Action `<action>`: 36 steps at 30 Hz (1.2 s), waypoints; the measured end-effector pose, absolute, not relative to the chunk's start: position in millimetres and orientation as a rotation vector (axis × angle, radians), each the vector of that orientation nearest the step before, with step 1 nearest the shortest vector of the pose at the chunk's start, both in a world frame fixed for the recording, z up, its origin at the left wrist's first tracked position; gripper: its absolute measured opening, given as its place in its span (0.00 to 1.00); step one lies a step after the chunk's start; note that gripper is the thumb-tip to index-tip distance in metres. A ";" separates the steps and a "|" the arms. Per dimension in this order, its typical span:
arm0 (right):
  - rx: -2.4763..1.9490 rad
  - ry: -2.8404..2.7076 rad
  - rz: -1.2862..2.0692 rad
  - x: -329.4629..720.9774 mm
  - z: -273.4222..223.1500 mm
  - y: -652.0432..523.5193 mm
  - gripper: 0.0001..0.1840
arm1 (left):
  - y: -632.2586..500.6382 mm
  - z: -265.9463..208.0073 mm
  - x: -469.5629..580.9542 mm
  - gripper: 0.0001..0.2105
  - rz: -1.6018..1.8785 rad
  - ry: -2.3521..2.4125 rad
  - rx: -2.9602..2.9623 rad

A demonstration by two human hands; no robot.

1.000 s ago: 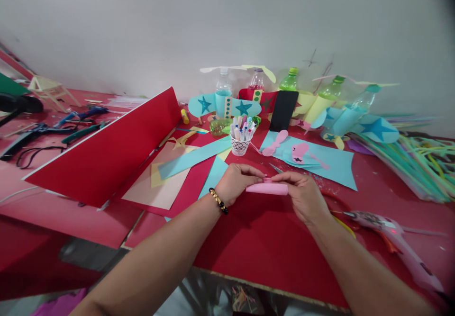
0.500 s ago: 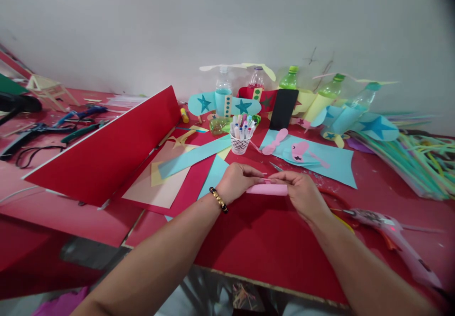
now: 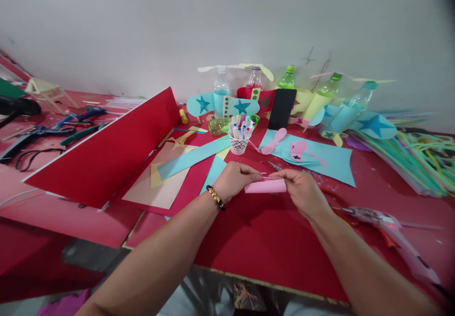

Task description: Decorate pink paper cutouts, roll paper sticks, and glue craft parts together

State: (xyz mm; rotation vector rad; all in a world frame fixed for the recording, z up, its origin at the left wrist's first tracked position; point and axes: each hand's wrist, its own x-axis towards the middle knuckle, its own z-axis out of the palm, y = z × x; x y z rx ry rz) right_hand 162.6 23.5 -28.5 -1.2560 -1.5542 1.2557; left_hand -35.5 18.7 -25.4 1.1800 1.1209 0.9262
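A rolled piece of pink paper [image 3: 266,186] lies between my two hands, over the near middle of the red table. My left hand [image 3: 236,182] pinches its left end; a bracelet of dark and gold beads circles that wrist. At the right end, my right hand [image 3: 302,190] grips the paper with thumb and fingers closed. Thin pink edges show along the top of the roll, partly hidden by my fingertips. Just behind my hands is a patterned cup of markers [image 3: 239,144]. Pink paper cutouts [image 3: 273,141] rest on a light blue sheet [image 3: 339,162] beyond my right hand.
A pink glue gun [image 3: 394,233] and orange-handled scissors [image 3: 387,238] lie to the right. Decorated plastic bottles [image 3: 222,93] stand along the wall. A red board [image 3: 113,150] stands on edge at left, with pliers [image 3: 28,138] behind it. Plastic strips [image 3: 408,159] are heaped far right.
The pink roll and both hands stay almost in place, with only slight finger movement. The whole view has shifted a little.
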 end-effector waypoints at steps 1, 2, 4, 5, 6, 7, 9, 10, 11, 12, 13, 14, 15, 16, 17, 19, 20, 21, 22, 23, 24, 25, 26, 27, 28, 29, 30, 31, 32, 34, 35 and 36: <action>-1.261 -1.551 1.263 162.4 -28.5 23.7 0.11 | 18.7 -25.3 -35.6 0.07 0.928 1.127 1.184; -1.266 -1.543 1.272 161.8 -28.4 23.6 0.11 | 18.7 -25.2 -35.4 0.07 0.930 1.134 1.184; -1.263 -1.516 1.297 160.5 -28.4 23.2 0.10 | 18.2 -24.7 -34.4 0.06 0.937 1.146 1.174; -1.253 -1.497 1.317 159.8 -28.6 22.9 0.10 | 17.8 -24.5 -33.7 0.06 0.940 1.149 1.165; -1.239 -1.476 1.342 159.3 -29.1 22.6 0.10 | 17.3 -24.2 -33.0 0.06 0.944 1.149 1.153; -1.219 -1.453 1.373 159.0 -29.8 22.3 0.09 | 16.8 -23.8 -32.2 0.06 0.948 1.149 1.138; -1.177 -1.406 1.433 159.3 -31.8 22.0 0.08 | 15.8 -23.1 -30.9 0.06 0.953 1.146 1.102; -1.161 -1.384 1.453 159.6 -32.8 22.0 0.08 | 15.5 -22.9 -30.4 0.06 0.955 1.141 1.084; -1.149 -1.367 1.464 160.1 -33.5 22.2 0.08 | 15.2 -22.7 -30.0 0.06 0.957 1.133 1.069; -1.140 -1.356 1.466 160.4 -34.0 22.4 0.07 | 15.1 -22.6 -29.8 0.06 0.958 1.123 1.060; -1.134 -1.348 1.466 160.6 -34.1 22.6 0.07 | 15.2 -22.7 -29.8 0.06 0.958 1.115 1.055; -1.133 -1.342 1.464 160.7 -33.8 22.8 0.07 | 15.3 -22.8 -29.9 0.06 0.957 1.109 1.052; -1.136 -1.334 1.463 160.5 -33.2 22.8 0.07 | 15.4 -22.9 -30.0 0.06 0.955 1.109 1.051; -1.141 -1.329 1.466 160.1 -32.3 22.6 0.07 | 15.6 -23.0 -30.2 0.06 0.951 1.113 1.050; -1.144 -1.323 1.472 159.6 -31.1 22.3 0.07 | 15.7 -23.1 -30.2 0.07 0.946 1.121 1.050; -1.150 -1.307 1.483 158.4 -28.6 21.2 0.07 | 15.6 -23.1 -30.1 0.07 0.937 1.140 1.052; -1.152 -1.302 1.490 157.8 -27.5 20.6 0.07 | 15.4 -23.1 -29.9 0.07 0.935 1.143 1.053; -1.155 -1.298 1.496 157.4 -26.6 20.1 0.07 | 15.3 -23.1 -29.6 0.07 0.935 1.142 1.052; -1.158 -1.299 1.500 157.1 -26.0 19.7 0.07 | 15.2 -23.2 -29.2 0.07 0.936 1.138 1.050; -1.160 -1.301 1.501 157.0 -25.8 19.4 0.07 | 15.1 -23.3 -28.9 0.07 0.939 1.133 1.048; -1.161 -1.308 1.502 157.0 -25.9 19.3 0.08 | 15.1 -23.4 -28.7 0.07 0.944 1.129 1.048; -1.160 -1.320 1.497 157.3 -26.4 19.3 0.08 | 15.3 -23.5 -28.7 0.07 0.952 1.130 1.053; -1.162 -1.335 1.491 157.7 -27.0 19.5 0.10 | 15.4 -23.7 -28.8 0.07 0.960 1.135 1.064; -1.170 -1.358 1.485 158.1 -27.8 19.7 0.11 | 15.7 -23.8 -29.0 0.07 0.967 1.144 1.077; -1.183 -1.392 1.480 158.6 -28.6 20.1 0.12 | 15.9 -23.8 -29.4 0.07 0.971 1.154 1.091; -1.200 -1.431 1.472 159.1 -29.1 20.5 0.13 | 16.1 -23.9 -29.7 0.07 0.972 1.165 1.104; -1.218 -1.473 1.459 159.5 -29.5 21.0 0.14 | 16.3 -23.8 -30.1 0.08 0.971 1.175 1.114; -1.235 -1.510 1.441 159.7 -29.5 21.6 0.14 | 16.4 -23.8 -30.3 0.08 0.971 1.181 1.122; -1.246 -1.542 1.419 159.8 -29.2 22.0 0.13 | 16.4 -23.9 -30.5 0.08 0.971 1.182 1.127; -1.259 -1.587 1.363 159.7 -27.9 22.7 0.11 | 16.2 -24.2 -30.5 0.09 0.974 1.172 1.136; -1.263 -1.604 1.341 159.5 -27.1 22.7 0.11 | 16.1 -24.5 -30.4 0.10 0.973 1.163 1.138; -1.265 -1.620 1.326 159.3 -26.3 22.6 0.10 | 15.9 -24.9 -30.3 0.11 0.970 1.154 1.137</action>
